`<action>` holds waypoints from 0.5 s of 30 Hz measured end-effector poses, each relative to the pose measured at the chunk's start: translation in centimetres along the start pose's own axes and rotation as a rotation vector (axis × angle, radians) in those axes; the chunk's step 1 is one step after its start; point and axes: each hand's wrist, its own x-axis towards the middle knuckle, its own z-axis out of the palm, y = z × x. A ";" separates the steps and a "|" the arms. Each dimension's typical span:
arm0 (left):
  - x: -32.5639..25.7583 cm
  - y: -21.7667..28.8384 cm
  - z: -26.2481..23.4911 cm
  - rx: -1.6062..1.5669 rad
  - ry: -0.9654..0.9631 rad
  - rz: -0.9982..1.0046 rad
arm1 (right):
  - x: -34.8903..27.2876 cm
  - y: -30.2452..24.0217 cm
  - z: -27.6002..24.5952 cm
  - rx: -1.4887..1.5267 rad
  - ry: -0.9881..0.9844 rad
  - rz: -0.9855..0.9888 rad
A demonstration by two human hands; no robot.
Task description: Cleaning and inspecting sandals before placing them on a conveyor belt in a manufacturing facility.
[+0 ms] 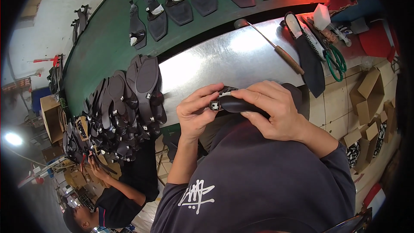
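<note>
Close to my body, at the front edge of the metal table (183, 75), I hold a dark sandal piece (237, 104) with a smooth black surface. A small pale square ornament (214, 105) shows at its left end. My left hand (196, 111) pinches that end, thumb and fingers closed on it. Over the top of the piece lie the fingers of my right hand (271, 108), with the thumb underneath. A further dark sole part (293, 97) shows behind my right wrist. My fingers hide much of the held piece.
Dark soles with straps and white tabs (179, 11) line the green belt (108, 21). A sandal pile (125, 99) rises at left. A wooden-handled tool (288, 58), brush (312, 43) and green-handled scissors (335, 62) lie right. Cartons (366, 92) stand on the floor. A co-worker (125, 190) works lower left.
</note>
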 end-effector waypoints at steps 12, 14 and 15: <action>0.2 0.9 0.2 0.068 -0.066 -0.010 | 0.1 -0.1 0.3 -0.082 -0.057 -0.003; 0.0 0.9 0.2 0.069 -0.057 0.000 | 0.2 -0.3 0.2 -0.091 -0.073 -0.002; -0.1 0.8 0.3 0.071 -0.048 0.011 | 0.4 -0.4 0.1 -0.093 -0.098 0.023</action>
